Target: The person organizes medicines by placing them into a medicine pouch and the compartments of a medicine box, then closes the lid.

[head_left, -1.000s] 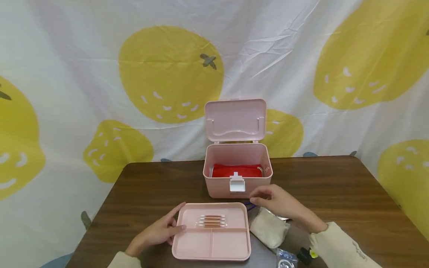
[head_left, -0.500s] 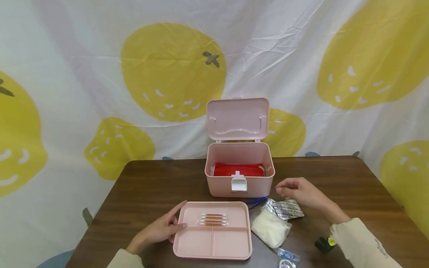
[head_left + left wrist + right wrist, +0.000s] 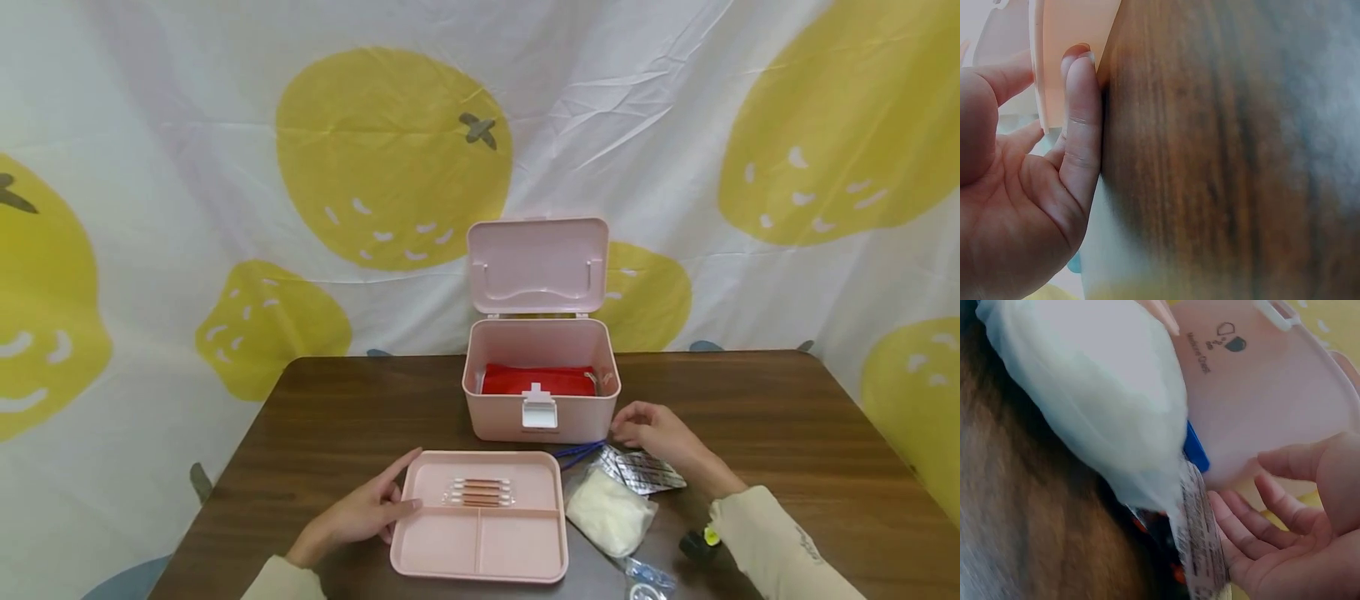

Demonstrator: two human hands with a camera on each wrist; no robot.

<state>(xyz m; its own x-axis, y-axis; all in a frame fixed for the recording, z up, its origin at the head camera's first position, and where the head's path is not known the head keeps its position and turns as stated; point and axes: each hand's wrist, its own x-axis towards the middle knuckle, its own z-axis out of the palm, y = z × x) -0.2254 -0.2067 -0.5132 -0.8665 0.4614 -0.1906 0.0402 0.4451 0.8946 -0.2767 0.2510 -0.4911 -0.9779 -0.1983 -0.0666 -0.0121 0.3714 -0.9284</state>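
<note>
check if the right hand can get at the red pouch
Probably yes: the lid stands open and nothing visible lies on the red pouch; the right hand need only clear the box rim.

Left grip [image 3: 363, 510] holds tray [image 3: 437, 542], right grip [image 3: 660, 435] beside box [image 3: 497, 419].

Swabs [image 3: 482, 492] in tray [image 3: 522, 543], box [image 3: 497, 422] behind, packets [image 3: 649, 473] right

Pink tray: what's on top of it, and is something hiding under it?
A packet of cotton swabs lies in the long back part of the pink tray. The left hand holds its side. What's under can't be seen, because the tray covers it.
</note>
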